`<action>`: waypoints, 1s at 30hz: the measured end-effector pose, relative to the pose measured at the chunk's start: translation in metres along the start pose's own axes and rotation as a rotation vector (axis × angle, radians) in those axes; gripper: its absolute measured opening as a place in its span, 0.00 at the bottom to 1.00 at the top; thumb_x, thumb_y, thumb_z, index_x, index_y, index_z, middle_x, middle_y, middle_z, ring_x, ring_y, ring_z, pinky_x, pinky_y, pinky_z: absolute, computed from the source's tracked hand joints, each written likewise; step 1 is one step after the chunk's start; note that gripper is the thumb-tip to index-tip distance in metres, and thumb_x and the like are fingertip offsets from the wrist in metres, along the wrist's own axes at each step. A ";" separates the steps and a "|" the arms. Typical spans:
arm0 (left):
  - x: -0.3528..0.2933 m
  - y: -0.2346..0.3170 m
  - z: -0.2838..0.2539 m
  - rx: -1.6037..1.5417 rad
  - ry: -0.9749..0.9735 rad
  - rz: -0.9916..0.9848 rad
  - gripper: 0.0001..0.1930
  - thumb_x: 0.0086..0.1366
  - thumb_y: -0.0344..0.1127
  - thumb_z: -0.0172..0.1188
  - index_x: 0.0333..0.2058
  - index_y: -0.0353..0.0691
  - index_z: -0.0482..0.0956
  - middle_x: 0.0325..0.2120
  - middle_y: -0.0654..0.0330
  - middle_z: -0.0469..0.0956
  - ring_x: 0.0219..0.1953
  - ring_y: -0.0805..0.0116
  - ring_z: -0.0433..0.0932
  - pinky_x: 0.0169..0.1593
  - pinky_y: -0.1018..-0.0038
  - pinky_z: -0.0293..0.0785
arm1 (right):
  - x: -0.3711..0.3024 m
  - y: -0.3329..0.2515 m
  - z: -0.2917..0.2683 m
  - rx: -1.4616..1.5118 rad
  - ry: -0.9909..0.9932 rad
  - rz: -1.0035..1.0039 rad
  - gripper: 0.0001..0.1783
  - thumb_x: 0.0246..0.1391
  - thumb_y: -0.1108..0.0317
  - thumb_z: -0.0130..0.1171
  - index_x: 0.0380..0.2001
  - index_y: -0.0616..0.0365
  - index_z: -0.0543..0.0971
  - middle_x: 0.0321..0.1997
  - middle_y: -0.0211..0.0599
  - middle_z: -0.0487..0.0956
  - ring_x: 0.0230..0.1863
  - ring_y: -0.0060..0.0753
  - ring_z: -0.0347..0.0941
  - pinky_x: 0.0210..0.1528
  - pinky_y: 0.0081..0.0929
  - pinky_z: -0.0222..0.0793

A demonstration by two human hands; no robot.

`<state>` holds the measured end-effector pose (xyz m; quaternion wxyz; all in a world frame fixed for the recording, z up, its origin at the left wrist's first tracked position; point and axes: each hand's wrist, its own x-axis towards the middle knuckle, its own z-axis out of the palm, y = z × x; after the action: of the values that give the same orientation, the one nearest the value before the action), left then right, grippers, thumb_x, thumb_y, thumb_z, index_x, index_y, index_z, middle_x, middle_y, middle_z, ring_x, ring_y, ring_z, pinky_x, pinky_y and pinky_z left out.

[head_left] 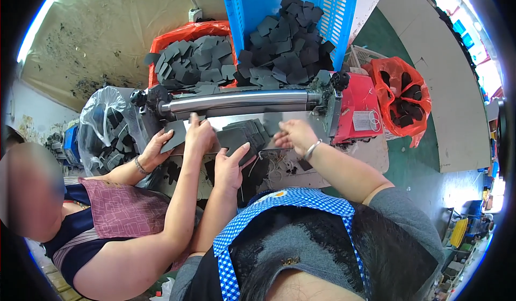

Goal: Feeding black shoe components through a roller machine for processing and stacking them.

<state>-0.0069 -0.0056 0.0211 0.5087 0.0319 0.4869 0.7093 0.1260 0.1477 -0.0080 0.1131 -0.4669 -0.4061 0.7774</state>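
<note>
My left hand (228, 166) lies flat with fingers apart on dark grey foam pieces (236, 138) spread on the machine's feed table. My right hand (293, 134), with a metal bracelet on the wrist, hovers with spread fingers over the same stack of pieces, slightly blurred. Just behind both hands runs a shiny metal roller (242, 101). A co-worker on my left has one hand (200, 135) pressed on a grey sheet (174, 135) under the roller and the other hand (155, 149) at that sheet's left edge.
A blue plastic basket (242, 5) and a red bag (188, 32) behind the roller hold heaps of dark foam cut-outs. The machine's red housing (357, 110) sits right of the roller. Another red bag (403, 94) stands at right, a clear plastic bag (102, 121) at left.
</note>
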 end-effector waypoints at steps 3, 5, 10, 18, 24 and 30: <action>0.002 0.000 -0.002 -0.035 -0.017 -0.015 0.15 0.51 0.25 0.59 0.38 0.32 0.68 0.33 0.55 0.74 0.34 0.64 0.76 0.37 0.66 0.76 | -0.003 -0.007 0.007 0.042 0.039 -0.053 0.14 0.53 0.60 0.52 0.29 0.63 0.70 0.23 0.38 0.75 0.20 0.27 0.74 0.19 0.17 0.67; 0.003 -0.001 -0.004 -0.070 -0.061 -0.038 0.15 0.51 0.25 0.59 0.38 0.32 0.68 0.33 0.55 0.74 0.34 0.64 0.76 0.37 0.66 0.76 | -0.016 -0.006 0.012 -0.192 -0.209 -0.075 0.13 0.53 0.60 0.52 0.26 0.60 0.70 0.21 0.35 0.75 0.19 0.24 0.72 0.18 0.14 0.64; 0.006 -0.001 -0.004 -0.098 -0.097 -0.078 0.14 0.53 0.24 0.57 0.40 0.32 0.67 0.35 0.54 0.74 0.37 0.62 0.75 0.42 0.63 0.75 | 0.003 -0.004 -0.007 -0.129 -0.015 0.034 0.12 0.53 0.60 0.52 0.25 0.59 0.70 0.22 0.34 0.75 0.18 0.22 0.71 0.19 0.13 0.63; 0.008 0.002 -0.004 -0.142 -0.219 -0.162 0.15 0.53 0.25 0.57 0.41 0.31 0.67 0.37 0.53 0.74 0.39 0.62 0.75 0.44 0.62 0.74 | -0.013 -0.011 0.010 -0.194 -0.324 -0.049 0.11 0.46 0.64 0.61 0.28 0.62 0.74 0.18 0.26 0.70 0.17 0.15 0.64 0.16 0.11 0.56; 0.011 0.003 -0.010 -0.110 -0.191 -0.120 0.17 0.53 0.25 0.57 0.42 0.29 0.67 0.37 0.52 0.73 0.39 0.61 0.75 0.44 0.61 0.73 | -0.008 -0.014 0.004 -0.073 -0.150 0.113 0.11 0.46 0.67 0.60 0.27 0.64 0.73 0.21 0.33 0.74 0.19 0.20 0.70 0.13 0.10 0.61; 0.013 0.000 -0.006 -0.074 -0.145 -0.098 0.14 0.53 0.26 0.58 0.39 0.30 0.70 0.34 0.54 0.75 0.34 0.65 0.76 0.40 0.65 0.75 | -0.001 -0.012 0.003 0.017 -0.046 -0.072 0.12 0.52 0.63 0.54 0.30 0.63 0.73 0.27 0.35 0.75 0.21 0.20 0.71 0.19 0.11 0.64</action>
<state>-0.0164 -0.0002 0.0121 0.5777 0.0404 0.4230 0.6969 0.1217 0.1536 0.0025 0.1357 -0.4327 -0.4185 0.7869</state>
